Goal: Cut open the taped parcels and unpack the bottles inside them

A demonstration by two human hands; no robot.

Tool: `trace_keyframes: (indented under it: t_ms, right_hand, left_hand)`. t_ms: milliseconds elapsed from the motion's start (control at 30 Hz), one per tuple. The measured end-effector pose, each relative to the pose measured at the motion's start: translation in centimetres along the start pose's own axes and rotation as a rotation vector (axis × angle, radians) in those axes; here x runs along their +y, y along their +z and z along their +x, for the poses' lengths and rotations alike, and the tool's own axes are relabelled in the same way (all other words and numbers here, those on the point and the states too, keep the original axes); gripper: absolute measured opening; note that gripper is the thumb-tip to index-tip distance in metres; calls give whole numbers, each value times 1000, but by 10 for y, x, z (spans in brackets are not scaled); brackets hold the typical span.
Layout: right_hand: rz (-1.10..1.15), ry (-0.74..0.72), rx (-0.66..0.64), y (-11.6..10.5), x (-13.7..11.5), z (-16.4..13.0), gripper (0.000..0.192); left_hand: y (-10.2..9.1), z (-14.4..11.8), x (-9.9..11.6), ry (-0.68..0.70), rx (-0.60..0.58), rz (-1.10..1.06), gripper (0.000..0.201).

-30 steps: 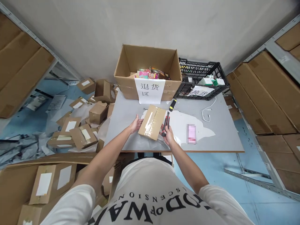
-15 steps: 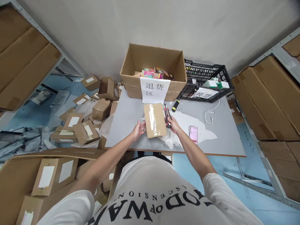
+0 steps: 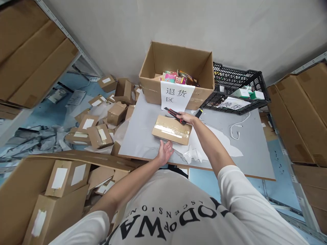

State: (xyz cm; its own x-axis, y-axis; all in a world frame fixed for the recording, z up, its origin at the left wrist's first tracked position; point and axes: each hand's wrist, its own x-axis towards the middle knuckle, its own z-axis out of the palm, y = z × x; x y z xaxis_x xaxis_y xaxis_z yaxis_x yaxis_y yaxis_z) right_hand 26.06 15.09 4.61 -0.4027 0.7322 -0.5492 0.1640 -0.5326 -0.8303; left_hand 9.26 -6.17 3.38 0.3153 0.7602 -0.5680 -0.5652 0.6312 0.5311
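A taped cardboard box lies lengthwise near the table's front edge, clear tape and a white strip along its top. Just off its near side is my left hand, palm up with the fingers spread; whether the fingertips touch the box I cannot tell. My right hand grips a red and black utility knife above the far right part of the box, its tip pointing left. Behind my right wrist lies a black and yellow tool, partly hidden.
A large open carton with colourful packets stands at the back of the table. Right of it is a black crate holding green-white boxes. A white cable and torn white paper lie on the right. Boxes are heaped at left.
The box has turned from upright to lengthwise. My right hand has swung the knife over it, tip now leftward. My left hand has moved from its left side to its near side.
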Motion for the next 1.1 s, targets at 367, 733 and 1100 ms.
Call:
trace_keyframes:
  t_ms: [367, 733, 1100]
  right_hand:
    - [-88, -41, 110, 8, 14, 11, 17]
    - [220, -476, 600, -16, 84, -96, 40]
    - [263, -216, 584, 30, 176, -172, 48]
  left_hand:
    - [-11, 10, 0, -80, 13, 20, 92]
    - [-17, 6, 48, 279, -73, 937, 38]
    - [-33, 54, 96, 513, 145, 1816, 116]
